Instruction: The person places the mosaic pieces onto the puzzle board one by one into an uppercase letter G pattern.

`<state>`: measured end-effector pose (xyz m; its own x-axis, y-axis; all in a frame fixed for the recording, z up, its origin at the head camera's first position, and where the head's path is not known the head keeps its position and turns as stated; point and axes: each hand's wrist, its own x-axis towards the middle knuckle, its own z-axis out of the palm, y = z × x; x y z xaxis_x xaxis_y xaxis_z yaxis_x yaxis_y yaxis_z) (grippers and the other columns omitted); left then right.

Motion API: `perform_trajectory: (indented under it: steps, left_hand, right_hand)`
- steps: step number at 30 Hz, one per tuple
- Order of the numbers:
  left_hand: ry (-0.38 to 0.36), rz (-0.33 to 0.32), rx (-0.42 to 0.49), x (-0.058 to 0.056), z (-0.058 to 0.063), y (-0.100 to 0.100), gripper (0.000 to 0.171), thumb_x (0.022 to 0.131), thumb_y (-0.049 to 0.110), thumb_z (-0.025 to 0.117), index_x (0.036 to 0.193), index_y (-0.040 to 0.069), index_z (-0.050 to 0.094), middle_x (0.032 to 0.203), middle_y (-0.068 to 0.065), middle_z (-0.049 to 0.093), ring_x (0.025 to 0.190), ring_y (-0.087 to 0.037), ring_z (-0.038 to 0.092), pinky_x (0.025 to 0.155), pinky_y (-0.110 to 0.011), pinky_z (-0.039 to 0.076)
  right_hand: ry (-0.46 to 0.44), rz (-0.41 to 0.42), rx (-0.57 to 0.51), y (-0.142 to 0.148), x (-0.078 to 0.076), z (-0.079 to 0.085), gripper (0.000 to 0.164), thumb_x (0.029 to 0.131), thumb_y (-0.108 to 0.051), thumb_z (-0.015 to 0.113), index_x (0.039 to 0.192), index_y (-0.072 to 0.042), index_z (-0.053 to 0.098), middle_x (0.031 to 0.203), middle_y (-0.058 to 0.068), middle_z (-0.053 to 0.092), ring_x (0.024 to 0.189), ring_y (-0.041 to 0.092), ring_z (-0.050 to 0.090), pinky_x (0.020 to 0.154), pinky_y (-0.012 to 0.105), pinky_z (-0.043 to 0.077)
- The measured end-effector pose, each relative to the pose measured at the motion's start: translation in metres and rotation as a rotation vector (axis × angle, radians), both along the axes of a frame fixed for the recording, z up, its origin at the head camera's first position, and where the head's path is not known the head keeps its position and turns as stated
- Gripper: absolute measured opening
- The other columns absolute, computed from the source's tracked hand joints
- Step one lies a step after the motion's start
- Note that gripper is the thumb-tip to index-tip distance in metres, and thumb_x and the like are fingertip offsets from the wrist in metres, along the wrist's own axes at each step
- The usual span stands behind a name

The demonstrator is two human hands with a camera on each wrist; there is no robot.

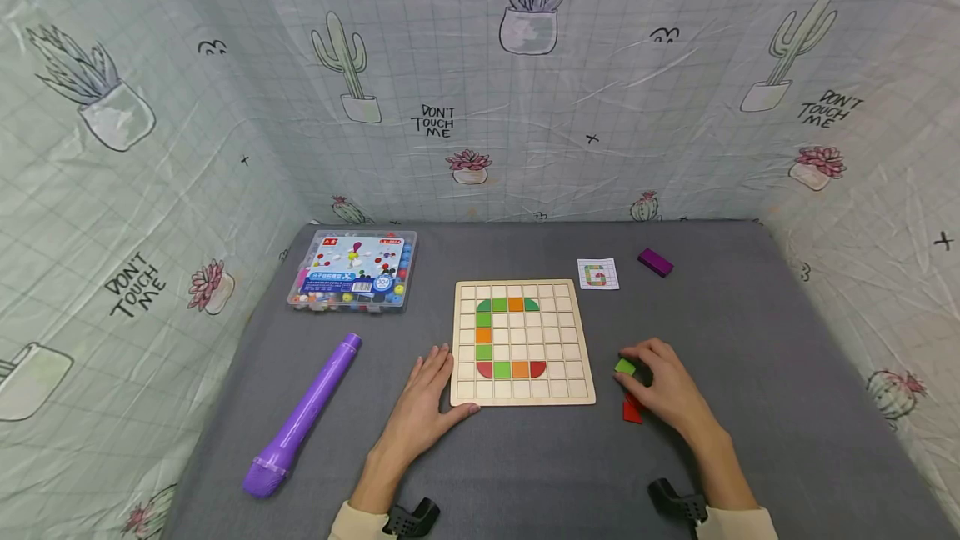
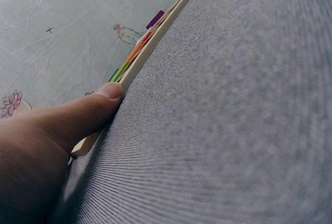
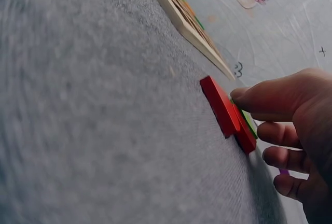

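Observation:
A square wooden grid board [image 1: 570, 332] lies in the middle of the table, with green, orange and red tiles set in a C-like outline. My left hand [image 1: 422, 408] rests at its lower left corner, fingers along the left side and thumb [image 2: 110, 90] against the front edge. To the right of the board, my right hand [image 1: 667, 386] pinches a small green tile [image 1: 625, 367] between thumb and fingers. Just below that tile lie red pieces [image 1: 632, 412], partly hidden by the hand; the right wrist view shows two red pieces [image 3: 220, 107] close by the thumb.
Behind the board lies a small pattern card [image 1: 597, 274], with a purple block [image 1: 656, 262] to its right. At the back left is a clear box [image 1: 352, 271] of coloured beads. A purple microphone-shaped object [image 1: 303, 415] lies left of my left hand. Printed cloth walls [image 1: 480, 82] surround the table.

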<state>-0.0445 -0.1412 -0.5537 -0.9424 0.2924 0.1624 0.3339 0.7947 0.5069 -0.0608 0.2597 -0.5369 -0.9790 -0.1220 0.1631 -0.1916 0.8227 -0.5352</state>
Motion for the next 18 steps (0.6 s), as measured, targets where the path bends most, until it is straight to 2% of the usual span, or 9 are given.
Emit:
perform_trajectory:
  steps: [8, 13, 18]
  left_hand:
    - [-0.019, -0.004, -0.001, 0.0, 0.0013, 0.0, 0.092, 0.085, 0.056, 0.073, 0.151, 0.0, 0.042, 0.161, -0.016, 0.037, 0.152, -0.031, 0.03, 0.13, -0.048, 0.018]
    - [-0.015, -0.003, -0.004, -0.0005, 0.0013, 0.0001, 0.092, 0.085, 0.056, 0.072, 0.151, 0.0, 0.042, 0.16, -0.016, 0.037, 0.152, -0.032, 0.03, 0.13, -0.049, 0.019]
    - [0.002, -0.005, -0.011, -0.0006, 0.0002, -0.0002, 0.093, 0.084, 0.056, 0.073, 0.151, -0.001, 0.042, 0.16, -0.017, 0.038, 0.152, -0.031, 0.031, 0.129, -0.049, 0.02]
  right_hand:
    - [0.001, -0.024, 0.04, 0.0044, 0.0018, -0.0015, 0.03, 0.085, -0.019, 0.079, 0.112, -0.006, 0.075, 0.1, 0.005, 0.061, 0.099, 0.023, 0.052, 0.086, 0.047, 0.05]
    - [0.02, -0.017, 0.04, 0.0042, 0.002, 0.0, 0.026, 0.084, -0.017, 0.08, 0.108, -0.007, 0.075, 0.099, 0.005, 0.062, 0.097, 0.023, 0.052, 0.082, 0.046, 0.05]
    - [-0.004, -0.013, 0.045, 0.0037, 0.0005, 0.0016, 0.027, 0.084, -0.017, 0.08, 0.109, -0.007, 0.073, 0.102, 0.006, 0.066, 0.093, 0.021, 0.052, 0.079, 0.043, 0.05]
